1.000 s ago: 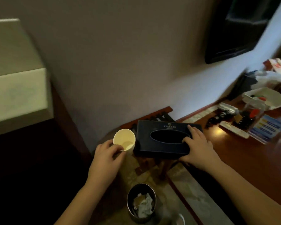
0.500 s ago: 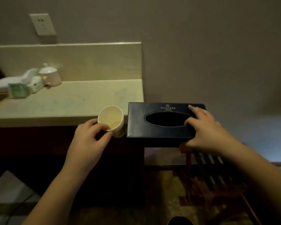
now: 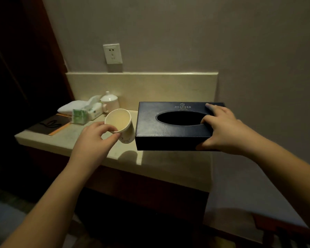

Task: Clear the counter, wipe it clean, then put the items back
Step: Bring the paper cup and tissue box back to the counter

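Note:
My left hand (image 3: 95,138) grips a white paper cup (image 3: 121,125) by its rim; the cup is empty and tilted, held just above the pale stone counter (image 3: 157,169). My right hand (image 3: 224,131) holds a dark blue leather tissue box (image 3: 170,128) by its right end, thumb under the front edge and a finger in the oval slot. The box hovers level over the counter's right half and casts a shadow below it. Cup and box are almost touching.
At the counter's back left stand a lidded white mug (image 3: 109,102), a tissue pack (image 3: 89,111), a green packet (image 3: 78,116), a folded white towel (image 3: 70,107) and a dark folder (image 3: 49,125). A wall socket (image 3: 112,53) sits above the backsplash. The counter ends on the right at about the box's right end.
I have turned from the wooden desk and bin to the stone counter, carrying cup and box. Both hands have moved forward, so the items are now over the counter top.

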Demonstrator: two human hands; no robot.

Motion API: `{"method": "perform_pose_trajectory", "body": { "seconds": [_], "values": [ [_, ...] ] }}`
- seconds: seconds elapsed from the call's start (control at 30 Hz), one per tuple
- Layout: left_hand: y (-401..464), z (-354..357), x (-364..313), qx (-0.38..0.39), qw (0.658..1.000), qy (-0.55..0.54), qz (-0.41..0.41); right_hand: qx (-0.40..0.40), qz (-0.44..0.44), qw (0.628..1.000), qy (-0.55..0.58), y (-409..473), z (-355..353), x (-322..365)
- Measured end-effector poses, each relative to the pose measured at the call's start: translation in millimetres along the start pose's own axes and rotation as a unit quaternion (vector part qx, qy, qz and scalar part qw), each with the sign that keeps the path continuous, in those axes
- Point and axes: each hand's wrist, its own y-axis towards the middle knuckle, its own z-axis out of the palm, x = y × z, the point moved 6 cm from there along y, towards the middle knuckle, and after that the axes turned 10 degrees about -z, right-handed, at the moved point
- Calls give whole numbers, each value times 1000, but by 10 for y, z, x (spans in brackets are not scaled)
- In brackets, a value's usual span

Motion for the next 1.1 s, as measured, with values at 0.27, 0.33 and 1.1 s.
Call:
{"method": "perform_pose_trajectory", "body": {
  "seconds": [0.27,0.33,1.1],
  "values": [
    [693,-45,385,5,995,89,-50,28,-39,999,-4,1030,265,47],
    [902,-53,509,9,991,121,-57,29,-40,999,-9,1261,345,79],
    [2830,424,1669,143,977,149,-55,120,99,987,-31,3199,1191,512]
  ]
}}
